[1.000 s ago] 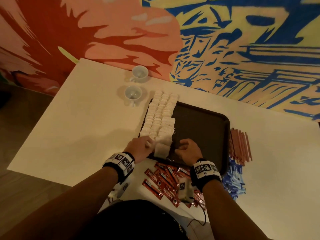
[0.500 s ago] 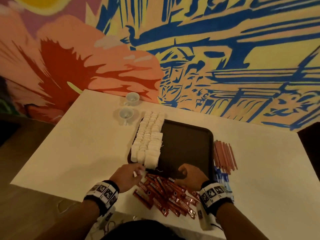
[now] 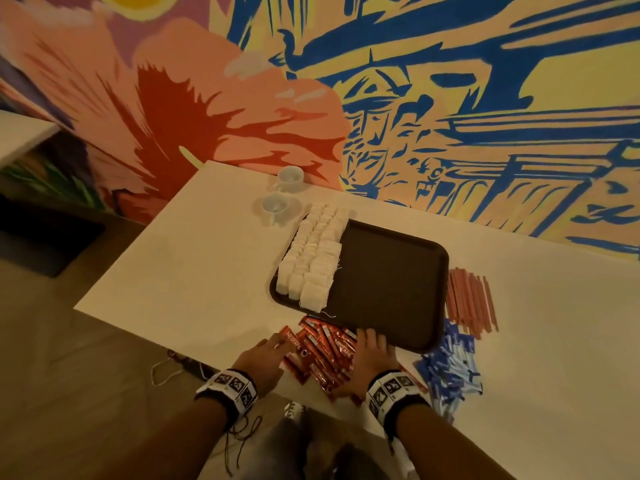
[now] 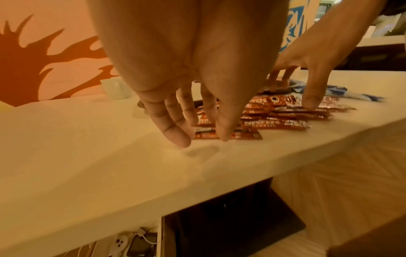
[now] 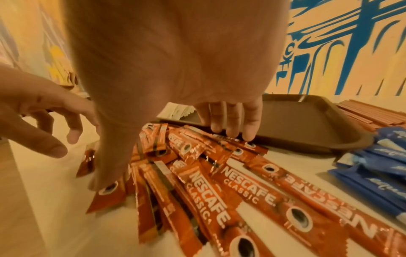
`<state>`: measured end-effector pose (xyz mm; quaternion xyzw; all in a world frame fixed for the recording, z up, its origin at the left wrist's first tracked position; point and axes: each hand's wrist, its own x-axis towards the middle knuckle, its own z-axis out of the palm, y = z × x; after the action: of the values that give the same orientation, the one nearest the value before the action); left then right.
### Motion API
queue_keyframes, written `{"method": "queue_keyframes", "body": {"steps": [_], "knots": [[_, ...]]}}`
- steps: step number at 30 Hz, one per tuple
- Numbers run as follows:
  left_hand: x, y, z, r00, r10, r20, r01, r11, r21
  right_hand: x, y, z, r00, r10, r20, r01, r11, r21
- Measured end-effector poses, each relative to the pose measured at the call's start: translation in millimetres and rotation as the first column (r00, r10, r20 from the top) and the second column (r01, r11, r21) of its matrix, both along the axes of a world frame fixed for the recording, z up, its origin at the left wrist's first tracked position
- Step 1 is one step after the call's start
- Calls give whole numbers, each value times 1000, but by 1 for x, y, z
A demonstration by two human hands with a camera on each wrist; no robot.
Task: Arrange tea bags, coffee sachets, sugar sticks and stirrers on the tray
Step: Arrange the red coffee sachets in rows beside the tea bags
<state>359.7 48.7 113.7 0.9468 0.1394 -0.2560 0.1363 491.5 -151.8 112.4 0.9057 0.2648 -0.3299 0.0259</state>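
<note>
Our left hand [image 3: 261, 358] and right hand [image 3: 370, 355] flank the sachets [image 3: 323, 351] heaped on the table [image 3: 180, 271] just before the tray [image 3: 391, 282]. Fingers loosely spread, tips resting on the sachets, pinching nothing. Tea bags [image 3: 313, 258] fill the tray's left side.

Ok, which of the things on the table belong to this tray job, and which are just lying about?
Job:
tray
tea bags, already in rows on the tray
coffee sachets, under left hand and right hand
blue sugar sticks
stirrers

Lying about:
two cups
cables below the table
</note>
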Motion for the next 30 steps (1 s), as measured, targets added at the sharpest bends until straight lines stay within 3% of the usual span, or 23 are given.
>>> {"method": "queue_keyframes", "body": {"steps": [5, 13, 21, 27, 30], "knots": [[-6, 0, -22, 995, -7, 102, 11, 999, -35, -1, 1, -15, 998, -52, 45, 48, 994, 95], [-11, 5, -36, 973, -95, 212, 98, 995, -4, -1, -3, -27, 998, -35, 57, 29, 994, 102], [-6, 9, -32, 960, -14, 281, 32, 998, -62, -3, -4, -29, 994, -67, 86, 54, 989, 137], [-2, 10, -32, 965, 16, 260, -6, 999, -38, 0, -9, -9, 991, -104, 81, 92, 986, 140], [0, 7, -27, 957, 96, 275, -81, 995, -64, 2, -17, 2, 989, -139, 56, 126, 975, 183]]}}
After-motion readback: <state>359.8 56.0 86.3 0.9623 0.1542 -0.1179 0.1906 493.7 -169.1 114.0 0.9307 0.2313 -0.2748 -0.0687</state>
